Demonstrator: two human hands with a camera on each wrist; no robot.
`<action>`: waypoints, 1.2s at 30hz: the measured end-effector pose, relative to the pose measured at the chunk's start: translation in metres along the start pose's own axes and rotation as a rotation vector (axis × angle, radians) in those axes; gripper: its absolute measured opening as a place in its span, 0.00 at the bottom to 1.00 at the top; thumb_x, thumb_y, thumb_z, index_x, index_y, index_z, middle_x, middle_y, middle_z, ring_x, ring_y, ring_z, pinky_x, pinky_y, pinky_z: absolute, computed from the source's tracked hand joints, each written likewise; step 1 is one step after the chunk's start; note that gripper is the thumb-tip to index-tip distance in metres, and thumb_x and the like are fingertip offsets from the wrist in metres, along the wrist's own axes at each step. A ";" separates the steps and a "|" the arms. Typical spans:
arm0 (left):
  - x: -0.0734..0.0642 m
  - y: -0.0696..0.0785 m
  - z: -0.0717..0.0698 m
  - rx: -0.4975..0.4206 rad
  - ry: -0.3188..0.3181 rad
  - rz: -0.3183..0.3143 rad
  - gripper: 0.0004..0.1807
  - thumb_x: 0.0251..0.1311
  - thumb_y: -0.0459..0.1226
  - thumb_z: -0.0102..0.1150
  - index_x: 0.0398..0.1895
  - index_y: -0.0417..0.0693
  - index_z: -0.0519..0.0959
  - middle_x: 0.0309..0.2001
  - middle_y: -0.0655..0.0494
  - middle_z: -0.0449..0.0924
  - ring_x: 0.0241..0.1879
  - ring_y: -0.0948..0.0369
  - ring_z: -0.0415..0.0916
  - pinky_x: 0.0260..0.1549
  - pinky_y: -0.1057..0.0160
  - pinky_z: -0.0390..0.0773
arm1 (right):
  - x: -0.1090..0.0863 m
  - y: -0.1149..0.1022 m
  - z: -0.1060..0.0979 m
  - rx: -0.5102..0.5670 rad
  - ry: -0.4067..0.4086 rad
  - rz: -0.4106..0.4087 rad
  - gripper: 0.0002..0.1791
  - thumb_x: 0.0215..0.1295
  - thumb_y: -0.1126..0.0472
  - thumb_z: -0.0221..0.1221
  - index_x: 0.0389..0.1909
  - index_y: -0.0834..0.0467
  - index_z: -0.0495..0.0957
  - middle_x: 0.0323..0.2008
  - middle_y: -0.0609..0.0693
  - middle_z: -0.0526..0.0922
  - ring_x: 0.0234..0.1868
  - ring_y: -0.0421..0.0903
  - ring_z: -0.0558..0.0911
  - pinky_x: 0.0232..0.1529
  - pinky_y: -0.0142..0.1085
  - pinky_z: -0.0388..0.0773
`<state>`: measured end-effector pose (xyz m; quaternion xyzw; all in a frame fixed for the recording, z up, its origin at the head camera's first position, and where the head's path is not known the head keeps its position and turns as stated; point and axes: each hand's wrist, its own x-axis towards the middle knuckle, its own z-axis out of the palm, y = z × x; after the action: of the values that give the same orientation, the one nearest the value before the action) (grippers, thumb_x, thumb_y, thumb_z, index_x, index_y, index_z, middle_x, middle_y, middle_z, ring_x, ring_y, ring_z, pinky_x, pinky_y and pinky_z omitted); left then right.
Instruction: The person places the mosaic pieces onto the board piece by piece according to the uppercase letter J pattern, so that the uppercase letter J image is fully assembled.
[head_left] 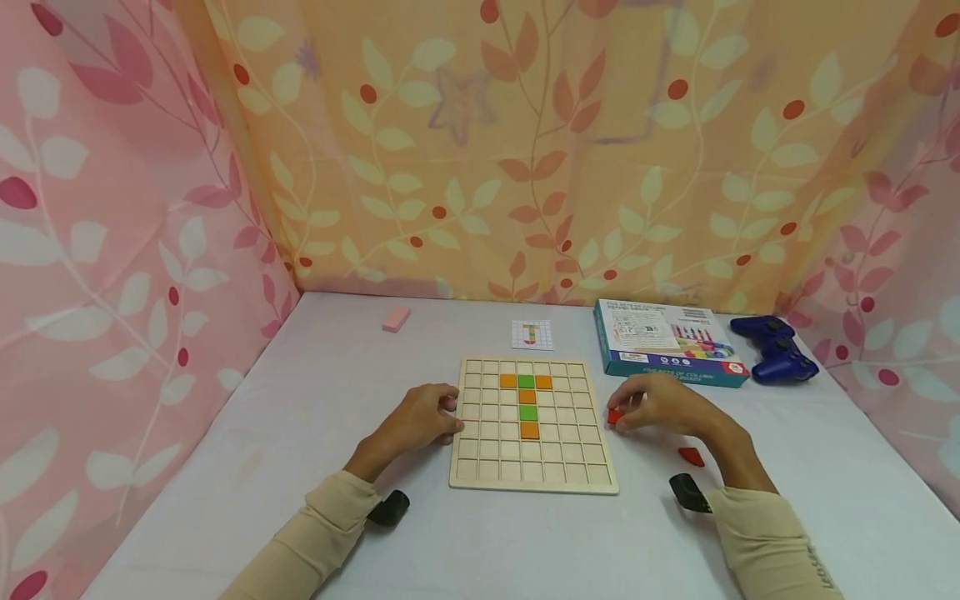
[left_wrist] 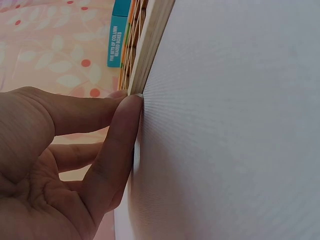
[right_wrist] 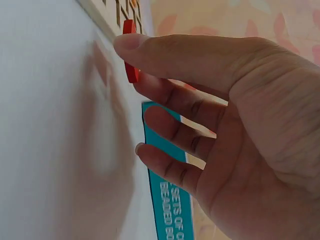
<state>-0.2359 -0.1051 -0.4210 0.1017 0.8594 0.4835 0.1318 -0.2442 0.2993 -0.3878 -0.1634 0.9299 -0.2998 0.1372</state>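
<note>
My left hand [head_left: 422, 416] pinches the left edge of a wooden grid board [head_left: 480, 471] between thumb and finger, as the left wrist view shows up close. Orange and green square tiles [head_left: 528, 413] sit in the board's cells, a short row at the top with a column running down from its middle. Just off the board's right edge, my right hand [head_left: 663, 406] holds a small flat red piece [right_wrist: 129, 60] between thumb and index finger, above the table; the other fingers are loosely bent. A second red piece with a curved edge [head_left: 692, 457] lies below that hand.
Behind the board lies a small printed card [head_left: 532, 334] with a coloured J-like figure on a grid. A teal and white box [head_left: 671, 342] and a blue game controller [head_left: 774, 348] are at the back right. A pink block [head_left: 396, 319] is at the back left.
</note>
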 end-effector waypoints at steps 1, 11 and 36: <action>0.000 0.000 0.000 -0.001 0.000 -0.001 0.32 0.62 0.26 0.70 0.69 0.30 0.74 0.48 0.47 0.79 0.32 0.62 0.81 0.34 0.63 0.87 | 0.001 -0.004 0.002 0.002 -0.001 -0.013 0.14 0.60 0.58 0.74 0.47 0.54 0.90 0.40 0.47 0.85 0.44 0.50 0.76 0.43 0.40 0.75; 0.000 0.000 0.000 -0.003 -0.001 -0.010 0.31 0.62 0.25 0.70 0.69 0.30 0.74 0.48 0.47 0.78 0.32 0.62 0.80 0.33 0.63 0.87 | 0.011 -0.035 0.022 0.006 -0.007 -0.110 0.13 0.62 0.57 0.75 0.48 0.53 0.91 0.43 0.44 0.86 0.47 0.48 0.77 0.46 0.38 0.78; -0.001 0.002 0.000 0.003 -0.006 -0.006 0.32 0.62 0.26 0.70 0.70 0.30 0.73 0.49 0.46 0.78 0.31 0.61 0.81 0.31 0.66 0.86 | 0.021 -0.079 0.067 -0.060 -0.069 -0.282 0.11 0.63 0.60 0.75 0.47 0.53 0.91 0.35 0.42 0.81 0.42 0.44 0.76 0.43 0.33 0.76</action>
<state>-0.2352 -0.1044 -0.4193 0.1006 0.8599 0.4816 0.1359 -0.2217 0.1961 -0.3962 -0.3068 0.9009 -0.2823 0.1205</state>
